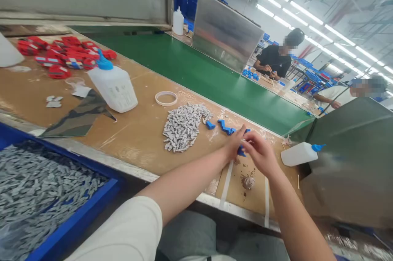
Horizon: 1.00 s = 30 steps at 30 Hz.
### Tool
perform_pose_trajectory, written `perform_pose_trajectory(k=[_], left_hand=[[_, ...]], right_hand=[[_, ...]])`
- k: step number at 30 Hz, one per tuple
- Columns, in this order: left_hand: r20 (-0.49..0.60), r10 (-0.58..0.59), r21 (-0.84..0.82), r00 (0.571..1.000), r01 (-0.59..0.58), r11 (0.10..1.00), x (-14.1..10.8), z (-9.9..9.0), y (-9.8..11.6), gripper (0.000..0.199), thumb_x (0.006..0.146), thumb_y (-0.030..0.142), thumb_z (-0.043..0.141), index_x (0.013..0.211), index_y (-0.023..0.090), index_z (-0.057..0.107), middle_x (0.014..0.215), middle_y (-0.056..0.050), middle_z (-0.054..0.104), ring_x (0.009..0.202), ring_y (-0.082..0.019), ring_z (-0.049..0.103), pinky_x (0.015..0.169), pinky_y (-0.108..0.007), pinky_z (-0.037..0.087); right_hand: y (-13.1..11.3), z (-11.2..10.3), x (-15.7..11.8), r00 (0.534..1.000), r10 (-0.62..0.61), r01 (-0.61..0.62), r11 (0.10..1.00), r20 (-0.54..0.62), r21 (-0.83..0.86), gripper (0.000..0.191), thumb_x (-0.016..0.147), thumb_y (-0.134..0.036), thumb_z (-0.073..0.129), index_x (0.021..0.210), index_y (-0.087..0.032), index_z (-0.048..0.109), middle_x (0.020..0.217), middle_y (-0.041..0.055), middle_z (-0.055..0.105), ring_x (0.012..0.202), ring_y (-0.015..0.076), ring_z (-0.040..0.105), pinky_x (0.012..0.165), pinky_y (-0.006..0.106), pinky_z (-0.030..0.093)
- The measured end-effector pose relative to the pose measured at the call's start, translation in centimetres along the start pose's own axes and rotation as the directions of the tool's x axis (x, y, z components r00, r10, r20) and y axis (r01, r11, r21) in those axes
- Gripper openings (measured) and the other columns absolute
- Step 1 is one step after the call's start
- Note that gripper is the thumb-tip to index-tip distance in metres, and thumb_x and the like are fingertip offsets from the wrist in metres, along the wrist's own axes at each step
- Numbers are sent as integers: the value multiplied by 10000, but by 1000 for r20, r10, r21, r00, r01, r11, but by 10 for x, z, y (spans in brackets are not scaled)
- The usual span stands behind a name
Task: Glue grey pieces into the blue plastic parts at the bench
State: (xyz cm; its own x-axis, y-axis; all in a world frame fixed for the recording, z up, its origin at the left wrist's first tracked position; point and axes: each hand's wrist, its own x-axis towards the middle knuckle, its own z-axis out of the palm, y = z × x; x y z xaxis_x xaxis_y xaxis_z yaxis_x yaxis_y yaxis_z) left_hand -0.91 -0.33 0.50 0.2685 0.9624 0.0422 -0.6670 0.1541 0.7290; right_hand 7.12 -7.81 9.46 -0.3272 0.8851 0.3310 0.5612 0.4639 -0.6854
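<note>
My left hand and my right hand meet over the right part of the bench, fingers closed and fingertips close together. Whatever they pinch is small and mostly hidden by the fingers. Blue plastic shows just below the fingertips; I cannot tell if it is held or lying on the bench. Blue zigzag pieces lie just beyond my left hand, with a small blue block to their left. Further left is a heap of small grey pieces. Nearer me, a greyish lump sits among brown crumbs.
A blue bin of grey parts stands at lower left. White bottles with blue caps stand left and lie right. A tape ring, camouflage cloth and red parts lie leftward. Beyond the green conveyor, two people work.
</note>
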Motion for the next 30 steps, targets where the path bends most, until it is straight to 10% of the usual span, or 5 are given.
perform_pose_trajectory(k=[5,9,20,27,30], left_hand=[[231,-218,-17,948,228,974,-10,5,-2,598,712,707,831,928,177,660,706,4,555,490,-82,451,341,-158,230],[264,-230,28,936,231,972,-14,8,2,601,735,674,833,1120,254,640,694,37,524,491,-89,462,342,-132,235],[240,-337,156,911,306,939,-15,8,7,379,913,542,681,874,193,540,685,24,503,481,-85,466,334,-143,223],[236,-316,431,919,193,881,-18,8,-3,641,947,775,485,778,165,586,758,-57,607,500,-101,481,350,-191,250],[243,-305,568,921,120,815,-19,5,-4,756,917,857,407,722,156,614,638,-43,541,458,-103,426,362,-219,275]], right_hand=[[48,-32,-112,920,309,-279,949,-240,150,314,897,-524,739,930,-215,691,788,36,669,638,168,601,593,303,512],[60,-24,-153,912,305,-291,952,-274,92,222,933,-439,723,931,-217,719,852,55,692,738,189,635,638,310,512],[37,-25,-142,996,86,-90,987,-33,-130,115,1028,-270,610,978,-222,702,941,63,669,824,181,612,674,304,467],[43,-18,-143,991,123,-125,992,-58,-26,112,1001,-290,651,939,-218,711,912,50,669,749,160,574,639,290,441],[49,-16,-137,938,232,-199,969,-256,148,154,963,-340,703,885,-208,686,835,25,629,724,150,552,635,276,426]])
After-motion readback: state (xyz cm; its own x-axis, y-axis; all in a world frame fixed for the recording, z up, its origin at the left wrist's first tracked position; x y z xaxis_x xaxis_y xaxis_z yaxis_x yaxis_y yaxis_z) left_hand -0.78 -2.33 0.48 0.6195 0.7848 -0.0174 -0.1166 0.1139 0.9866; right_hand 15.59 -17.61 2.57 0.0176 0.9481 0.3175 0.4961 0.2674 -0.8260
